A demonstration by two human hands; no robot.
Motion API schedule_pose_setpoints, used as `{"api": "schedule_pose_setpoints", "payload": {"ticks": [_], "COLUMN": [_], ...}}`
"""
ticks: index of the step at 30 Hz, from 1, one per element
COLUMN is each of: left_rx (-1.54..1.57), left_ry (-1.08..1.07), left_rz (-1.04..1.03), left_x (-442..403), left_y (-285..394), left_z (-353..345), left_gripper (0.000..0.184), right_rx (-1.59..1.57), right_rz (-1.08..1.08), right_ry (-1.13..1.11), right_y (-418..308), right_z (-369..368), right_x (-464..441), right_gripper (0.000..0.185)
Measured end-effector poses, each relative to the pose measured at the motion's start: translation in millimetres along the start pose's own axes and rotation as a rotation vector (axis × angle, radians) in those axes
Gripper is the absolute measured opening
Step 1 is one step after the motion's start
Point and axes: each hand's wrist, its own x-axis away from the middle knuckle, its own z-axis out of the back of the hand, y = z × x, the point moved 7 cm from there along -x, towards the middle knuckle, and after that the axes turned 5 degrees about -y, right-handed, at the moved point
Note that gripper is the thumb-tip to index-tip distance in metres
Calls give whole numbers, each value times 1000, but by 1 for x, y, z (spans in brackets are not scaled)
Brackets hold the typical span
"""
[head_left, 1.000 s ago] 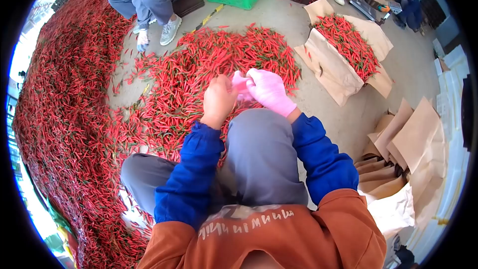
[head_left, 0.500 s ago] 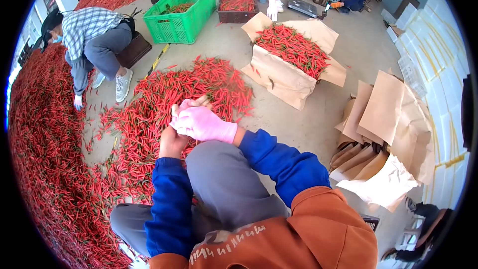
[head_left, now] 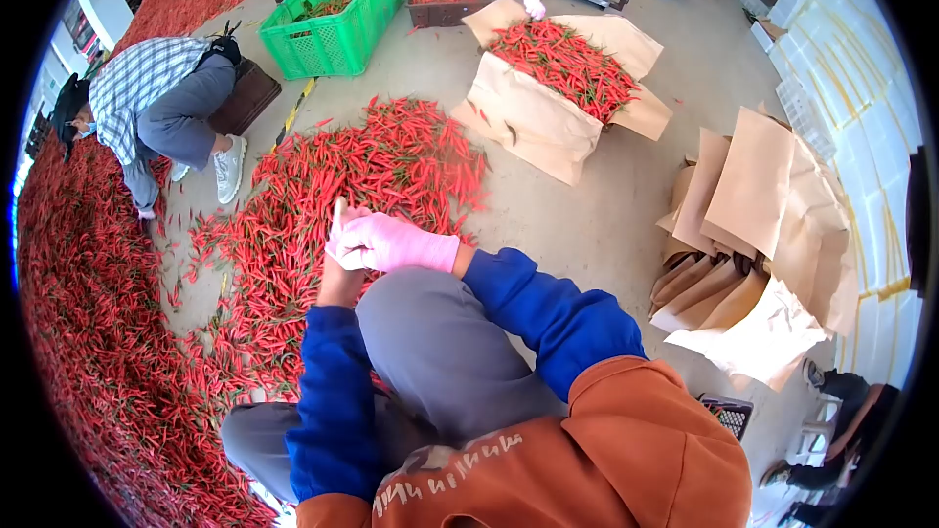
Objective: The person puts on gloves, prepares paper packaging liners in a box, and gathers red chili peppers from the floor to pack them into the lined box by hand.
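My right hand [head_left: 391, 242], in a pink glove, is closed on the cuff area of a second pink glove at my left hand [head_left: 338, 235]. That glove covers part of my left hand, whose bare wrist shows below. One finger of my left hand points up, stretched out; its other fingers are mostly hidden behind my right hand. Both hands are above the near part of a loose pile of red chilies [head_left: 362, 161], just beyond my raised knee [head_left: 421, 332]. Neither hand holds a chili that I can see.
A larger chili heap [head_left: 78, 284] covers the left side, where a crouching person [head_left: 156, 88] reaches down. Beyond are a green crate [head_left: 328, 34] and a dark crate of chilies [head_left: 445, 15]. Another person's gloved hand [head_left: 533, 5] touches a paper-lined chili container [head_left: 543, 127]. Folded paper [head_left: 748, 196] stands right.
The view has swung right, then slightly further. The pink glove, earlier held between my hands, now covers part of my left hand. The crouching person has bent lower.
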Motion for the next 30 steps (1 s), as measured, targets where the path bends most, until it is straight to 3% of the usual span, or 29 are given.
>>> {"api": "schedule_pose_setpoints", "payload": {"ticks": [1,2,3,5,6,7,9,13,15,17,19,21,25,27,28,30], "left_rx": [362,449,529,806,939,854,555,626,683,634,453,392,772,953,878,806], "left_ry": [-10,-95,-168,-195,267,352,55,148,10,31,215,-122,-232,39,210,74], "left_rz": [167,171,168,-151,-167,-184,-201,-348,-382,-351,-264,-264,-248,-335,-364,-468], "left_x": [-5,-16,-22,-38,-38,-35,-41,-40,-47,-45,-28,-29,-32,-33,-25,-24], "left_y": [-4,19,41,52,60,73,80,92,72,70,97,109,115,112,120,121], "left_z": [10,-19,-50,-37,-47,-67,-61,-49,-6,-14,-63,-78,-101,-91,-98,-63], "left_gripper": [34,39,44,47,50,53,55,56,44,41,44,59,56,52,48,42], "right_rx": [22,-8,-48,26,37,47,-15,-74,-116,-178,-221,-243,-282,-261,-252,-263], "right_rz": [-55,85,59,105,146,183,91,23,-5,-1,-28,-37,31,47,56,59], "right_ry": [-17,73,35,24,40,60,-23,-151,-197,-195,-216,-219,-213,-224,-235,-278], "right_y": [-9,11,10,1,-3,-7,-24,-28,-29,-29,-30,-28,-31,-31,-32,-34], "right_z": [3,-4,-4,-5,-3,-1,5,-2,-7,-9,-11,-11,-10,-14,-16,-21], "right_x": [0,-8,-11,-17,-21,-23,-24,-29,-29,-27,-27,-27,-26,-29,-30,-30], "right_gripper": [13,12,11,12,12,12,12,14,15,16,17,17,18,17,17,18]}}
